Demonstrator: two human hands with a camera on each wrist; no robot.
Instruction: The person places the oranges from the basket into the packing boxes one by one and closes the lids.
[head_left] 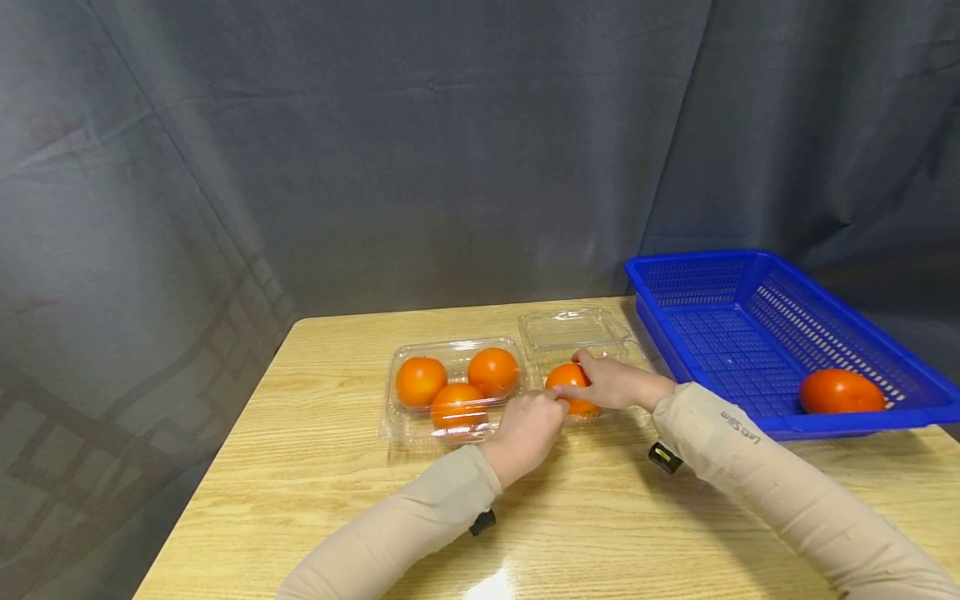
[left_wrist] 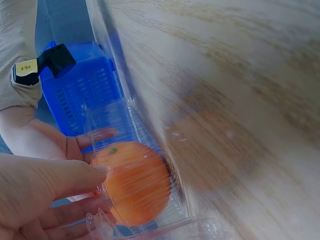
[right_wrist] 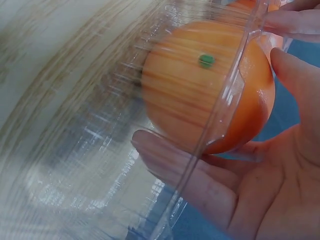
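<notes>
While the person's right hand [head_left: 622,385] is grasping a glossy, round, bright orange fruit [head_left: 566,374], its thumb and fingers are spreading only as wide as the fruit and bending around its sides. The left hand [head_left: 528,429] is pinching the edge of a clear, thin-walled plastic container [head_left: 555,333] between thumb and fingers. The grasped fruit is sitting in that container, partly above its rim, the rest showing through the transparent wall. Five fruits are showing in all: this one, three similar fruits [head_left: 420,382] in a second clear plastic container [head_left: 456,367] just to its left, and one redder fruit [head_left: 840,393] lying in a blue, rectangular, slotted plastic basket [head_left: 735,358]. Two containers and one basket are standing on a pale, wood-grained table [head_left: 322,467]. The grasped fruit is looking smooth and plump, with a small green spot [right_wrist: 206,60] on its skin.
</notes>
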